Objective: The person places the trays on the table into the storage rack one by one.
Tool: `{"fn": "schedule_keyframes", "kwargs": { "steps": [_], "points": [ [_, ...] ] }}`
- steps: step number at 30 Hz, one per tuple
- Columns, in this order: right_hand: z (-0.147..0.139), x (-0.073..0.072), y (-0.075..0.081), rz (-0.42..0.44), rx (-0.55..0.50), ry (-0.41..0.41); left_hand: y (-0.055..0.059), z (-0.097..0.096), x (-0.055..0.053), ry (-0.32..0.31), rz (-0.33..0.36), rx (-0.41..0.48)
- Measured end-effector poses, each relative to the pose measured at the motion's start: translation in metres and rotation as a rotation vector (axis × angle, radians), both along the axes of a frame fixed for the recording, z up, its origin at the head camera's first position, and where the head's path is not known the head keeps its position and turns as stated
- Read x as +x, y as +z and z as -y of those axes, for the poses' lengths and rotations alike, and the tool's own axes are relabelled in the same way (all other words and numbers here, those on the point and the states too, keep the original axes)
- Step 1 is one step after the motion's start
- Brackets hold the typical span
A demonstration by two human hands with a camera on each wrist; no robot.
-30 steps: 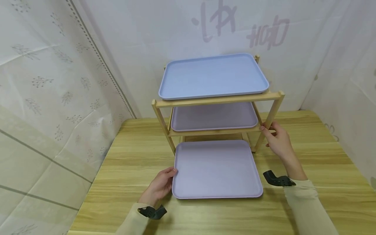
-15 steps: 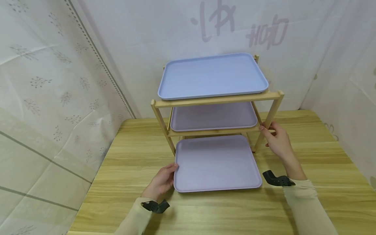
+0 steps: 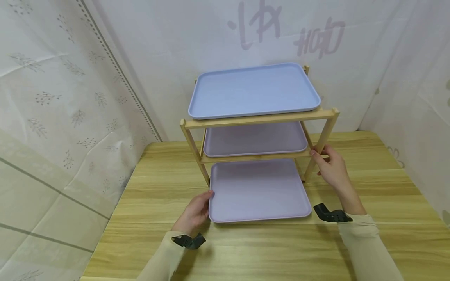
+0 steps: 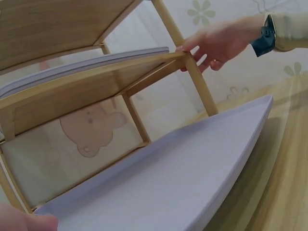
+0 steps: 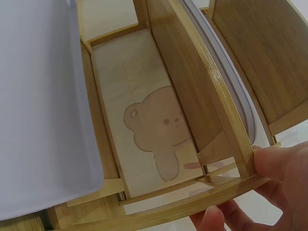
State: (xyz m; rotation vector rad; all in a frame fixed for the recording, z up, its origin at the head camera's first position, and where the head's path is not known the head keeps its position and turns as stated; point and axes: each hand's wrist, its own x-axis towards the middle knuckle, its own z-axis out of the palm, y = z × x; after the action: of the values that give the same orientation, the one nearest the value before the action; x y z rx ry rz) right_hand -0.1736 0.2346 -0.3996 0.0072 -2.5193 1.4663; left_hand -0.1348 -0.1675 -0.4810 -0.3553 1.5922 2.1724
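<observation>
A light purple tray [image 3: 260, 191] lies low at the front of the wooden rack [image 3: 260, 121], its far part under the middle shelf and its near part sticking out. My left hand [image 3: 194, 212] pinches this tray's left rim, the thumb on top; the fingers below are mostly hidden. In the left wrist view the tray [image 4: 163, 178] slants, its near edge raised off the table. My right hand [image 3: 330, 166] grips the rack's right front post at the middle shelf. The right wrist view shows the thumb and fingers [image 5: 274, 163] around that wooden joint.
A blue tray [image 3: 254, 91] rests on the rack's top shelf. Another purple tray [image 3: 255, 139] sits on the middle shelf. The rack stands on a wood-grain table [image 3: 158, 183], with a printed white curtain [image 3: 161, 58] behind and at the sides.
My left hand has pushed the lower purple tray away from me, so more of it is under the middle shelf. My right hand has stayed at the rack's post.
</observation>
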Motion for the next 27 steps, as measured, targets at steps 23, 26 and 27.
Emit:
{"fn": "schedule_keyframes", "kwargs": {
  "steps": [23,26,27],
  "points": [
    [0.0,0.0,-0.002,-0.003,-0.004,-0.006,0.004,-0.016,-0.003,0.181,-0.014,0.09],
    [0.0,-0.001,-0.003,-0.009,-0.001,-0.005,0.001,-0.017,-0.003,0.192,-0.03,0.029],
    [0.0,-0.001,-0.003,-0.013,-0.001,-0.004,0.0,-0.017,-0.003,0.198,-0.036,0.014]
  ]
}}
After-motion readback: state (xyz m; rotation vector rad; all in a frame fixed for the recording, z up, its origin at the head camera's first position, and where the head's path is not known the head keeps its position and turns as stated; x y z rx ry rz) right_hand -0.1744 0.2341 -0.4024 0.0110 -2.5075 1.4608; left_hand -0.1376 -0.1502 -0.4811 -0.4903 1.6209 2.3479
